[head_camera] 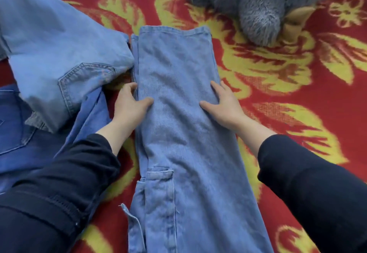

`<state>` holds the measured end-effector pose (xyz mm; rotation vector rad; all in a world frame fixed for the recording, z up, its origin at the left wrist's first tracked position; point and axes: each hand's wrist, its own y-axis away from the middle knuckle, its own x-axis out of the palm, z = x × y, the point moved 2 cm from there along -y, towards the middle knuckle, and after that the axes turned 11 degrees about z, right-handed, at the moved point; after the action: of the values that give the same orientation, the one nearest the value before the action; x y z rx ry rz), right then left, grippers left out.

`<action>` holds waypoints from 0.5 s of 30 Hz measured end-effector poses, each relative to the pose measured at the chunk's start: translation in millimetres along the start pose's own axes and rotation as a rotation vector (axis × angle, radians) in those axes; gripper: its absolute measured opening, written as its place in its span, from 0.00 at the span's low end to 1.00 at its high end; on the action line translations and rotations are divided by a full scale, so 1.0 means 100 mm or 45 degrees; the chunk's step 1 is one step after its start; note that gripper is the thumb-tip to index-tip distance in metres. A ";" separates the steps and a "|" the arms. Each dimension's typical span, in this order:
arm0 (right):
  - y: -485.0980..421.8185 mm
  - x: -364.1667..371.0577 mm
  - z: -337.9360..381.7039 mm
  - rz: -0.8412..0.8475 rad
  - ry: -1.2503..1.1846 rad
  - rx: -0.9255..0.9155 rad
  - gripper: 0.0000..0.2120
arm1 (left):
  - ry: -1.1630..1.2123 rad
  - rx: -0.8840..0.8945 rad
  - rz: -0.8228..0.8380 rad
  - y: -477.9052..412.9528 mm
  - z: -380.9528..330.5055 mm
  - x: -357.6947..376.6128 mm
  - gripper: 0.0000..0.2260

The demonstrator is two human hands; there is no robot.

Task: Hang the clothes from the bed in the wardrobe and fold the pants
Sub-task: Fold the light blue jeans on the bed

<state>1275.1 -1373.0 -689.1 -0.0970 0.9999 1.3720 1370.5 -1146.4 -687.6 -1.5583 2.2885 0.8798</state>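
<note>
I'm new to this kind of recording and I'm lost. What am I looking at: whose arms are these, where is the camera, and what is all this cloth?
There is no machine: these are a person's arms in black sleeves, filmed by one camera worn on the head, looking down. A pair of light blue jeans lies lengthwise on a red and yellow flowered blanket. The right hand lies flat on its right edge. The left hand sits at its left edge, thumb on top; whether its fingers grip the cloth I cannot tell. Left of it lie paler jeans and darker jeans. A grey plush toy sits at the top.
</note>
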 end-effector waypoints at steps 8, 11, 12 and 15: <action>0.58 0.28 -0.22 0.060 0.207 0.020 0.37 | -0.370 0.104 0.066 0.63 0.19 0.31 0.32; 0.71 0.31 -0.25 0.125 0.271 0.048 0.39 | -0.352 0.087 0.096 0.69 0.24 0.30 0.33; 0.75 0.30 -0.25 0.148 0.276 0.057 0.39 | -0.345 0.071 0.115 0.69 0.24 0.29 0.33; 0.86 0.30 -0.27 0.209 0.258 0.077 0.39 | -0.255 0.058 0.175 0.70 0.27 0.24 0.29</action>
<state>1185.0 -1343.6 -683.2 -0.1120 1.2400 1.5011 1293.4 -1131.2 -696.7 -1.2451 2.2748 0.9624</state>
